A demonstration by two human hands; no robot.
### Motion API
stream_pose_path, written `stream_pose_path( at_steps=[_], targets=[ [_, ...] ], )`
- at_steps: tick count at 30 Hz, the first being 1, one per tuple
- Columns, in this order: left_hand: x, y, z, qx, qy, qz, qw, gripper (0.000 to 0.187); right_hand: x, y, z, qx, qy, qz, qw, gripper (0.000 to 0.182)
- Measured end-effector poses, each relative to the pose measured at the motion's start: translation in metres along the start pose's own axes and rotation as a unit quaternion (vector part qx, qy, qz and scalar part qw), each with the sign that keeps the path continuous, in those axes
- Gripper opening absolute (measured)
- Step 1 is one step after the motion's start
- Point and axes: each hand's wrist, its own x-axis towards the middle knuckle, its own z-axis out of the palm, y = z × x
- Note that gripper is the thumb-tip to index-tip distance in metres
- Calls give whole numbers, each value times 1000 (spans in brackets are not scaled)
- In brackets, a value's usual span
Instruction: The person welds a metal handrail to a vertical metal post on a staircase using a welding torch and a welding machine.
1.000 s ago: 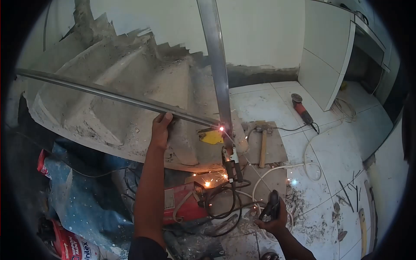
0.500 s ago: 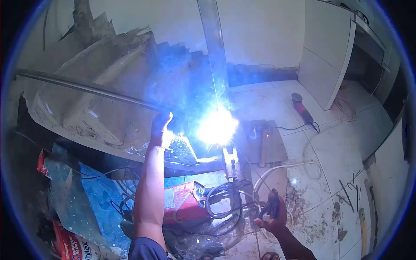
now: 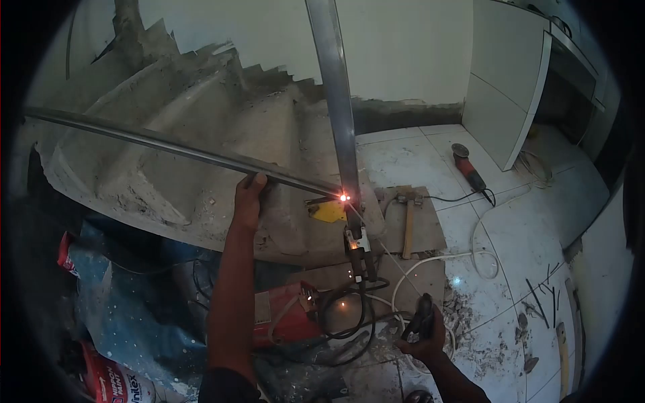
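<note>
My left hand (image 3: 250, 195) is wrapped round a long metal bar (image 3: 161, 144) that slopes down from the upper left. The bar's right end meets an upright metal post (image 3: 334, 87), where a small orange spot glows. In my right hand (image 3: 427, 341) is a black electrode holder (image 3: 421, 317), from which a thin welding rod (image 3: 390, 252) reaches up left towards the glowing joint. A clamp (image 3: 358, 252) grips the lower part of the post. Behind the joint a yellow piece (image 3: 327, 211) shows partly.
Concrete stairs (image 3: 195, 127) rise at the left. A red welding machine (image 3: 285, 312) with looped cables sits below the joint. A hammer (image 3: 408, 228) and an angle grinder (image 3: 468, 168) lie on the right. At the lower left stands a paint bucket (image 3: 111, 379); thin rods (image 3: 543, 299) lie far right.
The bright blue-white arc and its glare have gone, leaving a small orange glow at the joint. Both hands have stayed nearly in place.
</note>
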Motion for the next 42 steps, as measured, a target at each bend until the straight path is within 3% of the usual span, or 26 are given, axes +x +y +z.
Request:
stream_pose_path(
  at_steps=[11, 13, 14, 16, 19, 23, 24, 28, 31, 33, 37, 42],
  targets=[
    [3, -10, -4, -62, 6, -16, 998, 64, 8, -12, -2, 23, -5, 20, 1000, 114],
    [3, -8, 0, -112, 12, -2, 994, 47, 13, -15, 1, 57, 0, 15, 998, 111],
    [8, -21, -13, -136, 47, -47, 988, 42, 17, -19, 3, 93, -1, 29, 995, 109],
    [4, -14, -12, -106, 6, -32, 994, 36, 15, -19, 3, 167, 4, 82, 983, 107],
    [6, -23, -16, -102, 24, -30, 994, 37, 6, -2, 1, 72, -40, 43, 996, 119],
    [18, -62, -44, -48, 79, -31, 995, 39, 15, -19, -6, 67, -45, 104, 991, 104],
    [14, -57, -39, -76, 55, -19, 995, 39, 15, -8, -5, 6, -55, -23, 998, 98],
    [6, -42, -22, -152, -25, 14, 988, 36, 8, 4, 5, 72, 30, -99, 992, 80],
    [3, -35, -13, -179, -53, 25, 982, 34, 5, -5, 2, 144, 10, 22, 989, 85],
    [6, -33, -12, -173, -53, 34, 983, 33, 8, -8, 4, 88, 20, -8, 996, 93],
    [11, -38, -19, -100, -34, 48, 993, 39, -12, 14, -1, -40, -56, 16, 997, 109],
    [15, -28, -20, 51, 52, -10, 997, 45, -1, 14, 12, -67, -41, 51, 996, 106]
  ],
)
